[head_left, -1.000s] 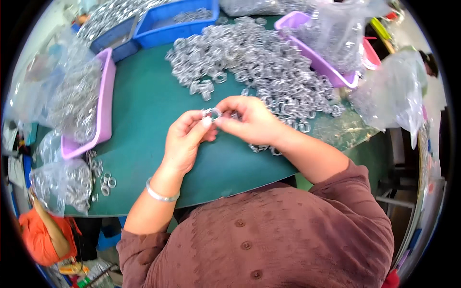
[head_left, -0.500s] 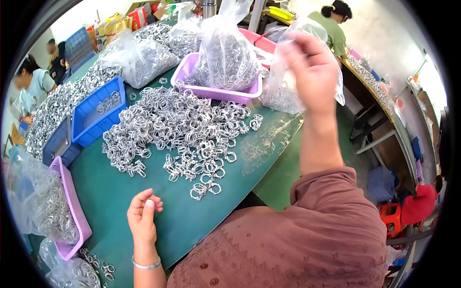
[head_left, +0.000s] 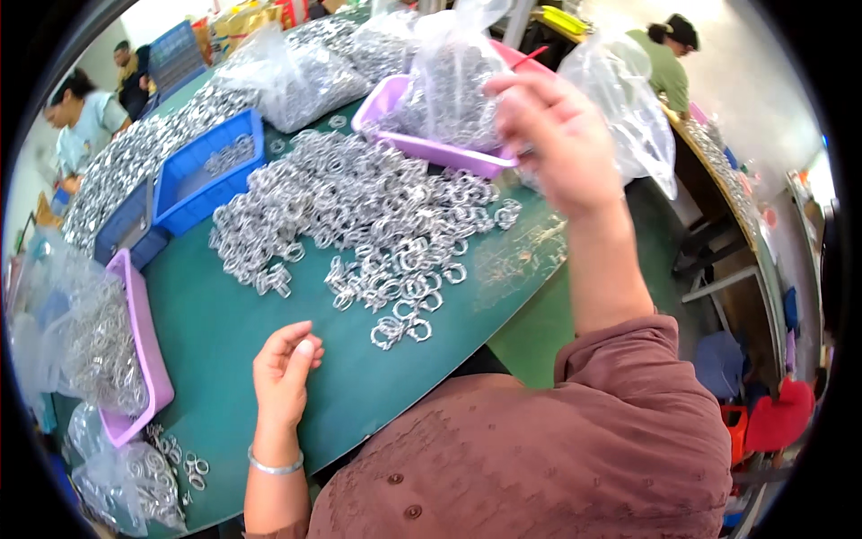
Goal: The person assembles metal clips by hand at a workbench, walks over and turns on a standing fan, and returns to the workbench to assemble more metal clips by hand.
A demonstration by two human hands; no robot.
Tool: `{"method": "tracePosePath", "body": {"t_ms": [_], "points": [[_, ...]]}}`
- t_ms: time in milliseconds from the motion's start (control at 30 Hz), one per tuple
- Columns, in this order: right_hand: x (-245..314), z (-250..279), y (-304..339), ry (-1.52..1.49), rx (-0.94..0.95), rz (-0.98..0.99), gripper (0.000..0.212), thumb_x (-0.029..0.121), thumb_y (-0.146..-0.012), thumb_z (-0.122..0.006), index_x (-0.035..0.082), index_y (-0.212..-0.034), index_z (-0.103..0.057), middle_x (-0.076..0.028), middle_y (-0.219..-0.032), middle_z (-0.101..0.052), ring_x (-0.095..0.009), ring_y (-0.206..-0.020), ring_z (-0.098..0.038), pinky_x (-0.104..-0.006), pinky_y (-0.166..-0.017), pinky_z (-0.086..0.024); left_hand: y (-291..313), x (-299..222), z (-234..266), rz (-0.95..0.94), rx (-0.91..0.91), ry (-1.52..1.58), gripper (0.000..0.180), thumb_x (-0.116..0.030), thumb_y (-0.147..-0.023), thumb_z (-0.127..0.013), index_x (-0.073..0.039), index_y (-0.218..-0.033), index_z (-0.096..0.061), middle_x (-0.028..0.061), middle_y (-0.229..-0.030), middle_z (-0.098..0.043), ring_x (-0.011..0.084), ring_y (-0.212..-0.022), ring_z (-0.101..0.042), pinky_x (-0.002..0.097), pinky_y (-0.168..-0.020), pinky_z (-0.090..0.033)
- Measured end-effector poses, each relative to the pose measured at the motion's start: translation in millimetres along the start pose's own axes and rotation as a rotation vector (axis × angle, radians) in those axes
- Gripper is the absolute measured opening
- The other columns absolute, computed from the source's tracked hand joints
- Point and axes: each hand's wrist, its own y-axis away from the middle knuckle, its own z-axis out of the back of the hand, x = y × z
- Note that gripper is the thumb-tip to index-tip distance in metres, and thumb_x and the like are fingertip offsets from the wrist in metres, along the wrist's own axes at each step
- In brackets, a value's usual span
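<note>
A large heap of silver metal ring-shaped parts, like hose clamps (head_left: 359,193), covers the middle of the green table (head_left: 215,323). My left hand (head_left: 285,373) hovers over the bare tabletop in front of the heap. Its fingers curl in toward the thumb; whatever they hold, if anything, is hidden. Raised at the right is my right hand (head_left: 561,148), bent at the fingers and blurred. It is in front of the pink tray and a clear plastic bag (head_left: 620,99). Whether anything is between its fingertips is unclear.
A purple tray (head_left: 489,166) at the back holds a bag of rings. Left stand a blue bin (head_left: 184,211) with some rings and another purple tray (head_left: 153,359) with a bagged load. A second mound of metal parts (head_left: 135,157) lies beyond. Co-workers sit left and far right.
The whole view has shifted, so the table sits higher and more to the right. My right hand has come down and leftward from the clear bag. My left hand stays curled over the table.
</note>
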Motion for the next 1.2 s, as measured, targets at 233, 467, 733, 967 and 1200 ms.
{"method": "tracePosePath", "body": {"t_ms": [233,467,733,967,1200], "points": [[-79,-140,39,-0.763,0.660,-0.755,0.027,0.023,-0.088,-0.051,0.001,-0.103,-0.052,-0.008,-0.090,-0.056,-0.016,-0.075,-0.056,-0.0309,-0.065,-0.048,-4,4,0,-0.163,-0.064,-0.091,0.041,0.000,-0.079,-0.056,-0.003,-0.118,-0.045,0.0031,-0.095,-0.052,0.0090,-0.079,-0.051,0.0213,-0.066,-0.044],[-73,-175,59,-0.883,0.735,-0.792,0.026,0.024,-0.087,-0.053,0.002,-0.100,-0.048,-0.007,-0.089,-0.053,-0.015,-0.080,-0.054,-0.0304,-0.073,-0.047,-9,4,10,-0.264,-0.122,-0.147,0.041,0.005,-0.076,-0.057,-0.002,-0.115,-0.047,0.0042,-0.096,-0.052,0.0091,-0.081,-0.051,0.0204,-0.073,-0.043],[-82,-168,64,-0.948,0.765,-0.746,0.026,0.014,-0.088,-0.049,-0.003,-0.108,-0.046,-0.013,-0.100,-0.054,-0.020,-0.091,-0.056,-0.0353,-0.083,-0.047,-15,10,8,-0.363,-0.137,-0.045,0.028,0.005,-0.077,-0.058,-0.003,-0.105,-0.056,0.0020,-0.089,-0.049,0.0065,-0.071,-0.050,0.0172,-0.063,-0.044],[-86,-162,63,-0.748,0.840,-0.709,0.025,0.008,-0.087,-0.046,-0.005,-0.108,-0.048,-0.010,-0.093,-0.056,-0.016,-0.080,-0.057,-0.0288,-0.071,-0.050,-10,9,7,-0.387,-0.134,-0.048,0.028,0.006,-0.078,-0.056,-0.001,-0.105,-0.055,0.0027,-0.090,-0.049,0.0084,-0.076,-0.051,0.0195,-0.067,-0.045],[-90,-161,62,-0.701,0.862,-0.725,0.022,0.008,-0.087,-0.046,-0.005,-0.103,-0.051,-0.008,-0.083,-0.056,-0.014,-0.068,-0.056,-0.0245,-0.060,-0.049,-8,8,5,-0.332,-0.121,-0.031,0.028,0.001,-0.080,-0.056,-0.003,-0.107,-0.053,0.0001,-0.087,-0.056,0.0064,-0.073,-0.050,0.0180,-0.061,-0.041]]}}
